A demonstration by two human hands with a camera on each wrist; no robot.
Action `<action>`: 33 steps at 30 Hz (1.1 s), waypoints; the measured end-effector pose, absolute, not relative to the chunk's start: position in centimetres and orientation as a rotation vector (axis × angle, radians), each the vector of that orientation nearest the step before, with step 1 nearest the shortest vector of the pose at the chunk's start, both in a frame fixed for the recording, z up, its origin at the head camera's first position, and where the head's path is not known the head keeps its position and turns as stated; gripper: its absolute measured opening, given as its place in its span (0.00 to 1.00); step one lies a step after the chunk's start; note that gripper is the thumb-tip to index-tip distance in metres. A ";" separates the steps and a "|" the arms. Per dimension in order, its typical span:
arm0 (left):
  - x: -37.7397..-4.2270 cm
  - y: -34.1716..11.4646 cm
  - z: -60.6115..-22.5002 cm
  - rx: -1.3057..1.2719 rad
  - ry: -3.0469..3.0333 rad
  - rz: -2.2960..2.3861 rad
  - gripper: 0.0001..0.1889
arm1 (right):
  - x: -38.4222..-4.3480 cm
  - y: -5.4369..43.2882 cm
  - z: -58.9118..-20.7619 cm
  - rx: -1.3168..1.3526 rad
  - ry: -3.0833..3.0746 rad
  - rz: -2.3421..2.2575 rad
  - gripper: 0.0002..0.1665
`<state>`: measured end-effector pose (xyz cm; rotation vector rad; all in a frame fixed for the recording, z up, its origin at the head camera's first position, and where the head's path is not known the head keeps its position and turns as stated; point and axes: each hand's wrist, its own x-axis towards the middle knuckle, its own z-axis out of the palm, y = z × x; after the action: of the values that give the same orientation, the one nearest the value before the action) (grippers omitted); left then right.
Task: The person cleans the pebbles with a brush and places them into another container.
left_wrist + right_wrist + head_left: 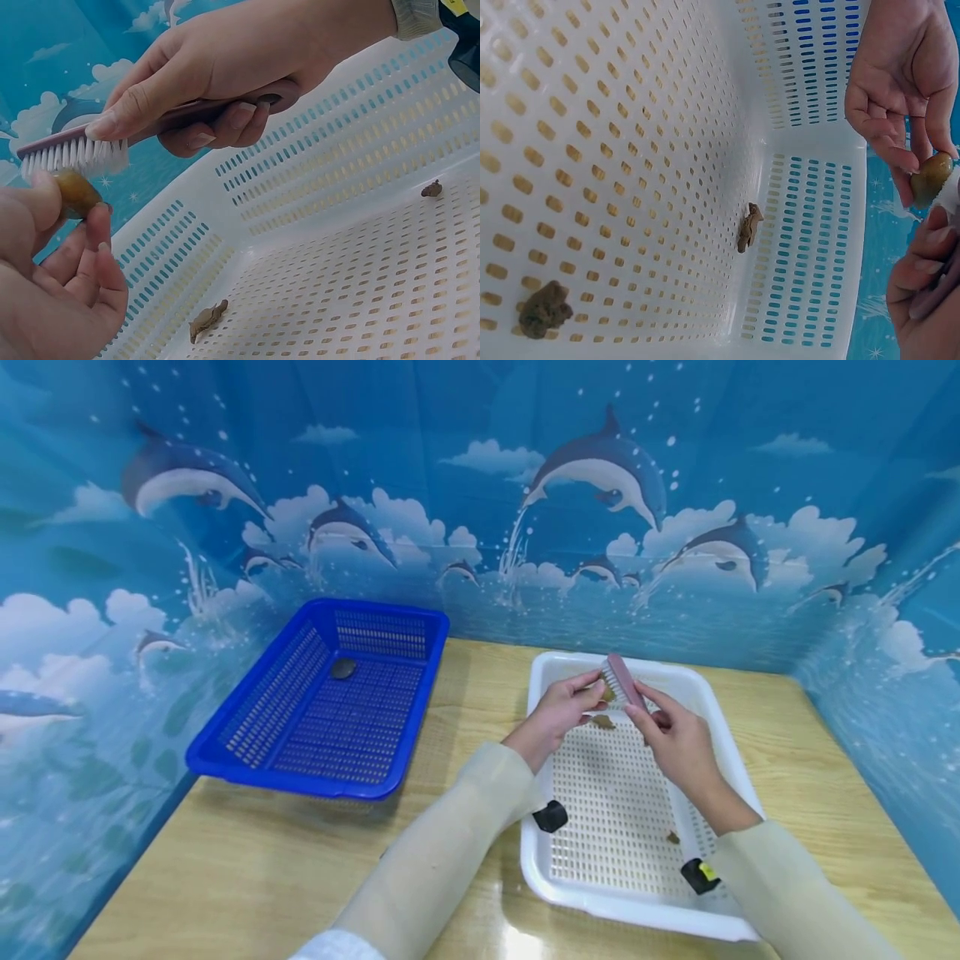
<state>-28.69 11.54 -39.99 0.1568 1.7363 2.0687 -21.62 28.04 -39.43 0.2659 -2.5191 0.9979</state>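
Observation:
Over the far end of the white basket (542, 860), my left hand (558, 710) pinches a smooth yellow-brown stone (77, 193) between thumb and fingers. My right hand (678, 739) grips a brush (624, 679) with a dull pink handle and white bristles. In the left wrist view the bristles (75, 156) point down, right at the top of the stone. The right wrist view shows the stone (931, 180) held at the fingertips, with the brush partly cut off by the frame edge.
Inside the white basket lie a jagged brown piece (208, 321) and a smaller brown lump (431, 188). To the left stands a blue basket (288, 781) holding a dark round stone (343, 669). Both baskets are on a wooden table (247, 860), before a dolphin-printed backdrop (480, 460).

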 end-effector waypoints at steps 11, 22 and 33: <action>-28.7 11.7 -40.0 0.253 1.740 1.991 0.22 | -21.7 28.1 -39.4 0.132 -2.565 0.963 0.28; -28.5 11.4 -39.6 0.207 1.709 2.040 0.20 | -21.8 28.1 -39.5 0.075 -2.612 0.967 0.30; -28.7 11.4 -39.6 0.139 1.627 2.152 0.21 | -21.7 28.1 -39.5 0.144 -2.610 0.989 0.28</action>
<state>-28.66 11.38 -39.63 0.1387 1.6267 2.1516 -21.73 28.06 -39.47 0.1439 -2.6099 0.9894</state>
